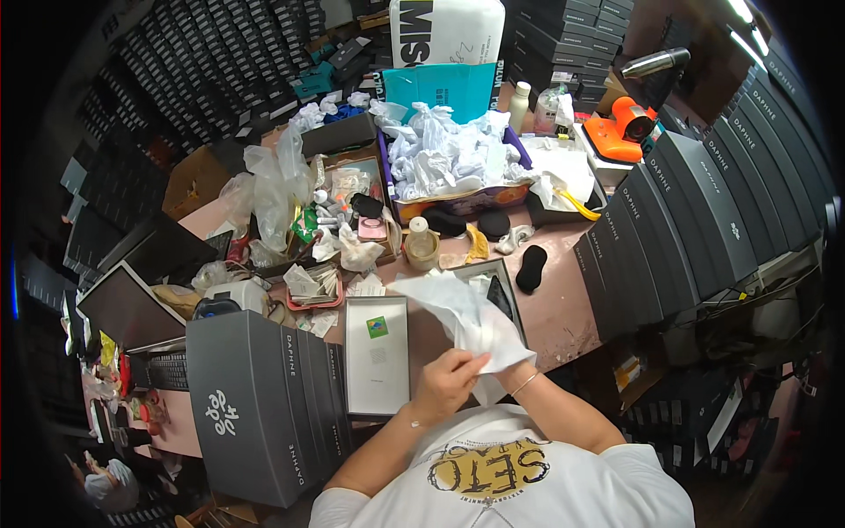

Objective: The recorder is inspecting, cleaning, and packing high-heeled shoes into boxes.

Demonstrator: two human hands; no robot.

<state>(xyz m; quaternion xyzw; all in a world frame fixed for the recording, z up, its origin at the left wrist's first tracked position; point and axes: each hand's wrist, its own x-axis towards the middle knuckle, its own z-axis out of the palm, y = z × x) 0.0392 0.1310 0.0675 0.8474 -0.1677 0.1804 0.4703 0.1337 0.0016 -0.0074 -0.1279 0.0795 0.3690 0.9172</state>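
Observation:
My left hand (447,383) pinches the lower edge of a sheet of white tissue paper (471,317), which spreads up and away over the table. My right hand (510,368) reaches behind the sheet from the right; its fingers are hidden by the paper. Beneath the paper is an open grey box (518,319), with something dark (500,297) partly showing inside. Left of my hands lies an open shallow box part (377,374), white inside with a small green card or label (377,326).
Stacked dark shoeboxes stand close on the left (246,405) and right (687,220). Beyond sits a carton heaped with crumpled white paper (453,158). A bottle (421,238), a black oval pad (532,268) and an orange tape dispenser (620,132) are on the table.

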